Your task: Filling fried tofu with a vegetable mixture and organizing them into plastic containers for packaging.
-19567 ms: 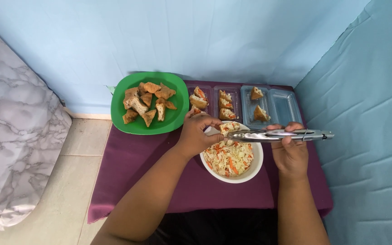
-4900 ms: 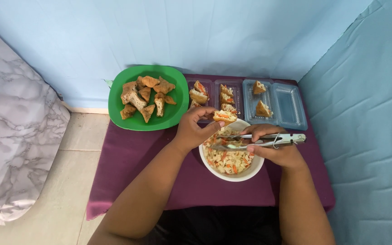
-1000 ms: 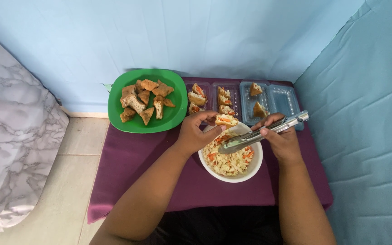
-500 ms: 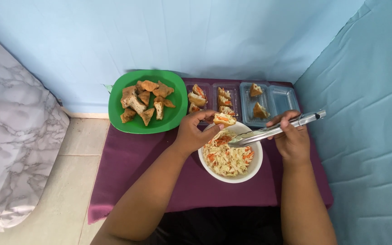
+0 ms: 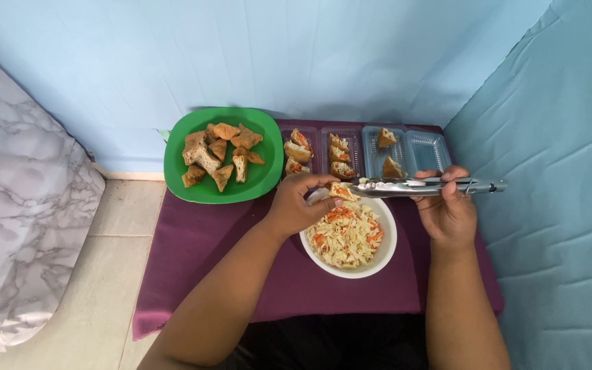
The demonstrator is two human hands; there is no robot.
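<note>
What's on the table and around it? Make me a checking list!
Surface: purple cloth over a small table.
Job's things: left hand holds a stuffed piece above the white bowl of slaw; right hand holds metal tongs.
Clutter: green plate of fried pieces; clear tray with filled pieces.
Grippers: both hands closed on their things.
Cables: nothing seen.
Surroundings: blue sheet walls, tiled floor, marbled grey cloth at left.

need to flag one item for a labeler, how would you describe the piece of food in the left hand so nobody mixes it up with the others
Start at the purple cloth and find the white bowl of shredded salad. Just above its far rim, the left hand pinches a small fried piece, and the tips of the metal tongs meet it. Unlike the pieces on the green plate and in the clear tray, it is held above the table.
</note>
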